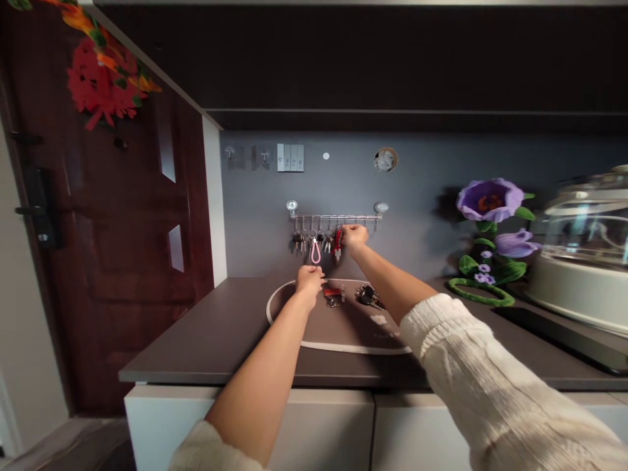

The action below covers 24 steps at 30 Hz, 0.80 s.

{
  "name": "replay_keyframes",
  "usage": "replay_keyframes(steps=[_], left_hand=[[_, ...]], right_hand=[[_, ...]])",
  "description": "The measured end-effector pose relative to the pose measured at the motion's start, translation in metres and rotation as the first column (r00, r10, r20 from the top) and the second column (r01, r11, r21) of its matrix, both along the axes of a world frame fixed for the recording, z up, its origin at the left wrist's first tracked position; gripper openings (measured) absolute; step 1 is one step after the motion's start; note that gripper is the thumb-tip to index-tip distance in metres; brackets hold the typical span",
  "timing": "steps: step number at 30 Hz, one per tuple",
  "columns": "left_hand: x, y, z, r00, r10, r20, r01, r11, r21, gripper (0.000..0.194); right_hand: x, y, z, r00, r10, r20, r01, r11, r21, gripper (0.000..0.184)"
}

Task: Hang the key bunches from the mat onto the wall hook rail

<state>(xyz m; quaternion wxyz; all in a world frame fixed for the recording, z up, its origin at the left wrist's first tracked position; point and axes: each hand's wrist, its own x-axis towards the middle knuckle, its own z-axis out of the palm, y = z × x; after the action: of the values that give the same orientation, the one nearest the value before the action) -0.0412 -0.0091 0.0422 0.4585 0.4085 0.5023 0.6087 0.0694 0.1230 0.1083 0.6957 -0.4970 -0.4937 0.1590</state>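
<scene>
A silver hook rail point(333, 215) on the grey wall carries several key bunches, one with a pink loop point(315, 250). My right hand point(354, 236) is raised to the rail, its fingers pinched on a bunch with a red tag point(337, 243) hanging at a hook. My left hand point(309, 279) rests lower on the brown oval mat point(343, 330), fingers curled, beside a red-tagged key bunch point(333, 295). A dark key bunch point(369, 296) lies to the right of that on the mat.
A dark wooden door point(108, 216) with a red decoration stands at the left. A purple felt flower point(490, 242) and a glass-lidded cooker point(583, 255) stand at the right of the dark countertop point(206, 340). White cabinets sit below.
</scene>
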Motion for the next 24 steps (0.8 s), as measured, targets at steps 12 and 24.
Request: replay_keyframes(steps=[12,24], left_hand=[[-0.004,-0.001,-0.001,1.000,0.022,-0.016,-0.023,0.999,-0.033,0.009],[-0.009,0.003,-0.007,0.992,0.055,-0.115,-0.059,0.997,-0.039,0.011]], right_hand=[[-0.001,-0.003,-0.012,0.992,-0.119,0.040,0.122,0.988,-0.089,0.011],[0.009,-0.019,-0.018,0.999,-0.022,0.030,0.024,0.998,-0.066,0.013]])
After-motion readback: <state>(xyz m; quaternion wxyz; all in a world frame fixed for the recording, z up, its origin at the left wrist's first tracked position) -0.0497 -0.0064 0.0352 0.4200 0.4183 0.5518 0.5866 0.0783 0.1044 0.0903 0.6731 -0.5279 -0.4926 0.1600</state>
